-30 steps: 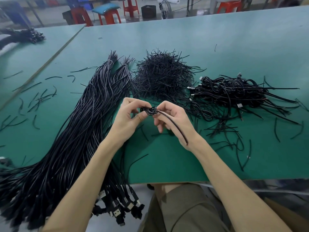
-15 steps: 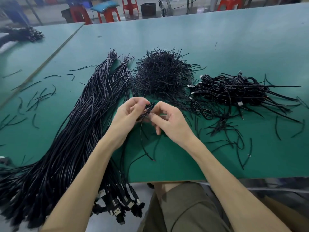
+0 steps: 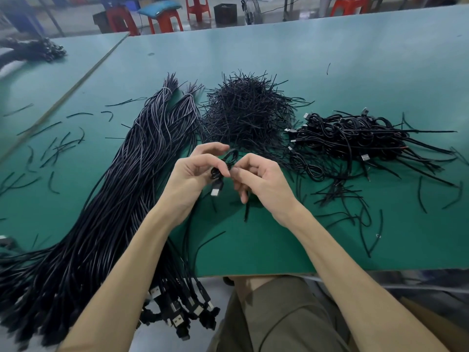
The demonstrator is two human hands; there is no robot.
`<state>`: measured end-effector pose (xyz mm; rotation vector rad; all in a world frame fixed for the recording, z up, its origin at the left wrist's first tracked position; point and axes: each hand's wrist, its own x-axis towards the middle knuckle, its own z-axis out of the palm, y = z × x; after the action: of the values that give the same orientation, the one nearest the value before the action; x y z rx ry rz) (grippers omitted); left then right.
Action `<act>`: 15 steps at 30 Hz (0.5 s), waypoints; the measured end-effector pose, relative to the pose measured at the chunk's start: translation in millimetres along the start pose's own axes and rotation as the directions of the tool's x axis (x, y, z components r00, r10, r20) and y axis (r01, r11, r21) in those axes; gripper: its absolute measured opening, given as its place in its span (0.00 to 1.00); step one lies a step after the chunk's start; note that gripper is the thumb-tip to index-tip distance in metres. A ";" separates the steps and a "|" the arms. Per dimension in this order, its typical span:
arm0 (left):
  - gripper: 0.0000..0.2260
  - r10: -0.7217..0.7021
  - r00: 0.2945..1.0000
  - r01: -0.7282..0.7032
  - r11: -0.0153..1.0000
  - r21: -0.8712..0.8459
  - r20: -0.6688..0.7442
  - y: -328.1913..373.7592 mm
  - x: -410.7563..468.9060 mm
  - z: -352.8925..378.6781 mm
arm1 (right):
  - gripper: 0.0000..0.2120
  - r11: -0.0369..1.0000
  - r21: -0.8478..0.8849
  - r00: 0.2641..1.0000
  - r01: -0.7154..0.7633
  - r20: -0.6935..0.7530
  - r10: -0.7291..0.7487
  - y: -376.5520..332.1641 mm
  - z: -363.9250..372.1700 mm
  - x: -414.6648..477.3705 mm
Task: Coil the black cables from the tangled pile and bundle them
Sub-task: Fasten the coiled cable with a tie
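Between left hand (image 3: 189, 174) and right hand (image 3: 264, 181) fingers (image 3: 208, 148), both pinched on it, coiled cable (image 3: 230, 158) stands loop-up (plug (image 3: 216, 189) dangling below).

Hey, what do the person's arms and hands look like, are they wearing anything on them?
Nothing is worn on them. The left hand and right hand have no gloves, rings or watch. The left forearm and right forearm show no sleeves. Olive-brown cloth covers the lap.

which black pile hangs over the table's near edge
The long uncoiled cable bundle on the left, plugs dangling off the edge; the tie heap and coiled-cable pile lie wholly on the table.
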<state>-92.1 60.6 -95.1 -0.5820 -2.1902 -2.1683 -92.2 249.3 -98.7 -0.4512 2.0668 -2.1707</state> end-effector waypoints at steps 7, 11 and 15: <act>0.19 -0.055 0.997 0.052 0.996 -0.069 -0.052 -1.1 0.9 2.8 | 0.07 0.999 -0.028 0.999 0.033 -0.033 -0.034 2.7 0.7 -0.2; 0.17 -0.203 0.971 0.190 0.976 -0.106 -0.129 4.6 2.8 2.7 | 0.07 0.996 -0.084 0.998 0.035 -0.042 -0.038 4.5 2.3 -0.1; 0.14 -0.173 0.975 0.167 0.984 -0.059 -0.139 -0.8 0.4 4.1 | 0.07 0.987 -0.155 0.998 0.044 -0.046 -0.052 4.7 3.1 -0.9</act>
<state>-91.7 64.7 -95.9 -0.2368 -2.1924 -2.2675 -91.1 246.3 -103.4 -0.4716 2.2833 -2.0769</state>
